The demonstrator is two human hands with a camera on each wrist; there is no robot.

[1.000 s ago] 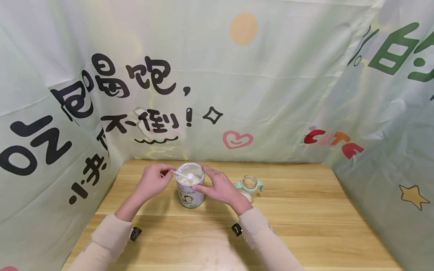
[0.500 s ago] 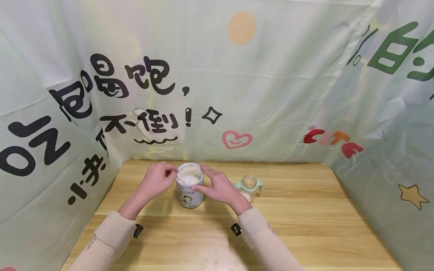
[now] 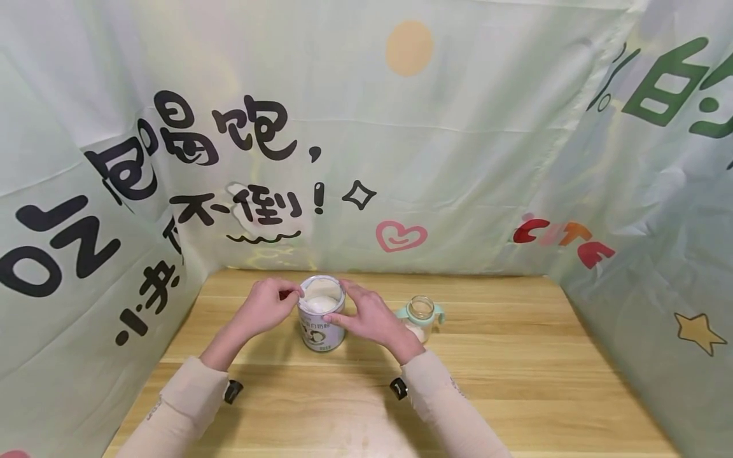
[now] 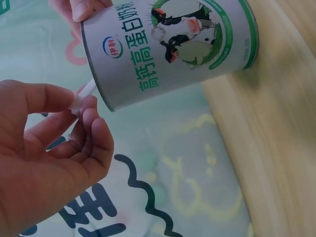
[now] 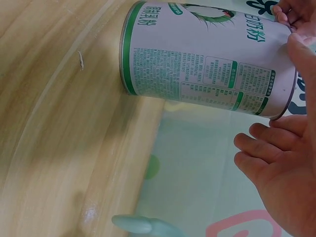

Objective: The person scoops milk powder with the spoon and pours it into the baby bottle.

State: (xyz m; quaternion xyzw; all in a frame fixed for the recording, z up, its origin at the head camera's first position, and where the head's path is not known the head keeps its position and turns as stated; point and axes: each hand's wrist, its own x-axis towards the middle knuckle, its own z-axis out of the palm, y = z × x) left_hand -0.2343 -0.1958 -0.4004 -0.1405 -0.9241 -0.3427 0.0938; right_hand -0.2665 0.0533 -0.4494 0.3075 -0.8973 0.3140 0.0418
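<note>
A milk powder can [image 3: 322,336], white with green print and a cow picture, stands uncovered on the table with pale powder [image 3: 322,304] inside. At its left rim my left hand [image 3: 268,305] pinches the white handle of a scoop [image 4: 88,90] between thumb and fingers. The handle runs over the rim into the can; the scoop's bowl is hard to make out against the powder. My right hand [image 3: 371,313] holds the can near its top from the right, thumb at the front and fingers round the far side.
Right of my right hand stands a baby bottle [image 3: 421,308] without a cap, with mint-green handles and pale powder at the bottom; my wrist partly covers it. Printed cloth walls [image 3: 458,159] enclose the wooden table [image 3: 515,381] at the back and sides.
My left hand has moved slightly right, closer to the can. The scoop, earlier visible over the opening, has gone down into the powder. My right hand keeps its hold on the can.
</note>
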